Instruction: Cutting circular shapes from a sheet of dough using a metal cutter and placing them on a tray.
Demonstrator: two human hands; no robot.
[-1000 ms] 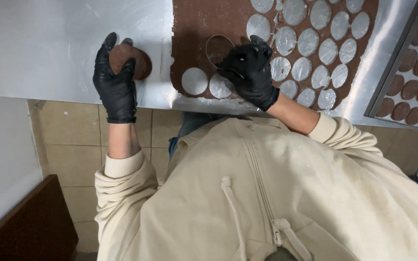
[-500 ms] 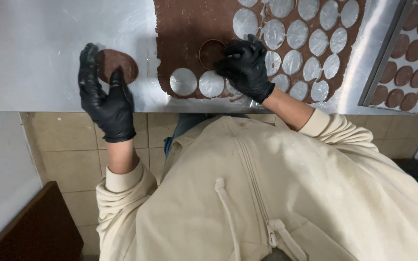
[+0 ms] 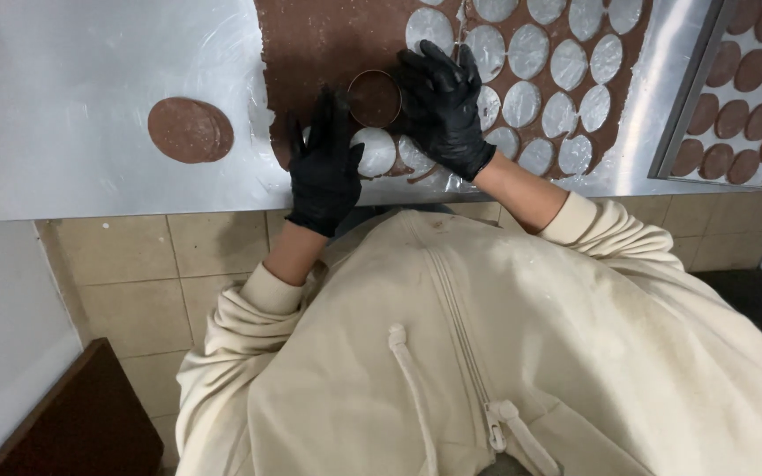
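A: Head view, looking down: where is the round cutter?

B: It sits on the brown dough sheet, toward the sheet's near edge. The right hand, in a black glove, lies just to the right of it, fingers spread and touching the ring's right side, palm flat on the sheet. It does not grip the ring.

A: And the left hand?

B: Also gloved in black, it lies flat on the near left corner of the dough, fingers loosely apart and pointing away from the person. The cutter is just beyond its fingertips, slightly right. It holds nothing.

A: What lies around them?

B: The dough rests on a steel table. To the right of the cutter the sheet is full of round cut-out holes showing the metal beneath. To the left, well apart from both hands, a small stack of dough discs sits on the bare table. At the far right a tray carries rows of brown discs.
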